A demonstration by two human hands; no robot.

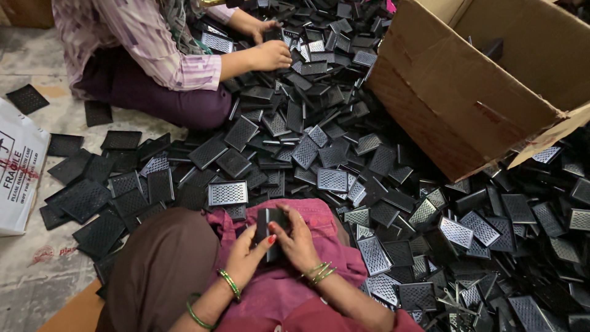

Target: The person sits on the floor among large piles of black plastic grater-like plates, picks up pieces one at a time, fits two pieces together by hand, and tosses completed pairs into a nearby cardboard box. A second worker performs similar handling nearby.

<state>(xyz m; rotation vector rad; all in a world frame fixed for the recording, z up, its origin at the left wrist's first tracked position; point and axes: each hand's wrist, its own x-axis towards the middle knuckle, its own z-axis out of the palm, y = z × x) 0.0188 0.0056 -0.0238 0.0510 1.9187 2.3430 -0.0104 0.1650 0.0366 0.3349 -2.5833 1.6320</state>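
Both forearms converge above the lap. Left hand [246, 252]: palm turned inward, fingers curled, thumb raised against the black stack [268, 229]. Right hand [299, 241]: fingers bent over the stack's right side, fingertips pressing it. Both wrists flexed, hands closed upon the stack from opposite sides.

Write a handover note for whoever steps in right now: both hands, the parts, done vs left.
Left hand: grips the small stack of black perforated rectangular plates over the lap.
Right hand: fingers pressed on the same stack.
Loose plates of that kind cover the floor ahead; open brown cardboard box stands at right.
A second person's hands work the far side of the pile.
Done: one stack gathered. Left: most of the pile lies loose.
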